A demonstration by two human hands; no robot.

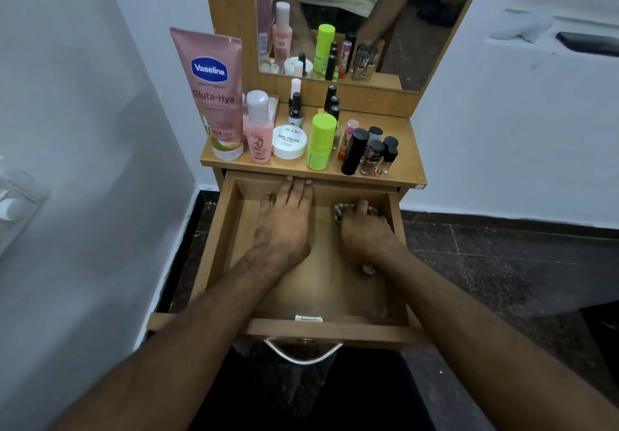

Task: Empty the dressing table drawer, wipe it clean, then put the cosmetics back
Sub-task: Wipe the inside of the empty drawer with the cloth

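Observation:
The wooden drawer (321, 330) is pulled out and holds no cosmetics. My left hand (284, 222) lies flat inside it, fingers straight, fingertips up against the back wall. At the drawer's back right corner my right hand (365, 233) grips a bunched cloth (340, 211) against the bottom. The cosmetics stand on the table top (407, 162): a pink Vaseline tube (216, 95), a pink bottle (258, 129), a white nail polish remover jar (289, 142), a lime green bottle (321, 142), and several dark nail polish bottles (371, 152).
A mirror (351, 18) stands behind the table top and reflects the bottles and a person's torso. White walls close in on the left and right. The drawer's metal handle (303, 352) faces me above a dark floor.

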